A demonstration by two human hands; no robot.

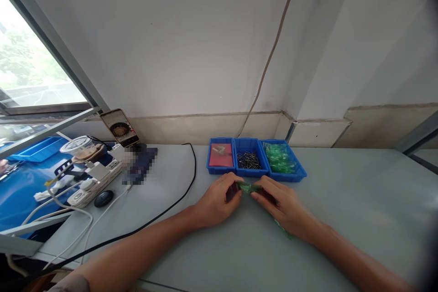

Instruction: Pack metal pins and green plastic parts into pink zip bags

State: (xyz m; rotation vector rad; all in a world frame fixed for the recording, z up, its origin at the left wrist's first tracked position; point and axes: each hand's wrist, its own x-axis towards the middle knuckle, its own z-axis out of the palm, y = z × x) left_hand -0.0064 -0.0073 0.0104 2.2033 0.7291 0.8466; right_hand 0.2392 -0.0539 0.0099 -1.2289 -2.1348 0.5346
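Note:
My left hand [221, 198] and my right hand [285, 203] meet above the table, in front of three blue bins. Between them is a small green plastic bag [247, 187], see-through and crumpled, pinched at its left side by my left fingertips and at its right side by my right fingers. A strip of green plastic [283, 229] shows below my right hand; whether it belongs to the same bag I cannot tell. Just behind lie the left bin [207, 166] with a red sheet, the middle bin [251, 173] of thin metal pieces, and the right bin [287, 177] of green plastic bags.
A black cable [164, 211] crosses the grey table [359, 191] at left. Beyond it are a black mouse [103, 198], a power strip [77, 198] with plugs, and a propped phone [119, 127]. The wall [191, 54] stands close behind the bins.

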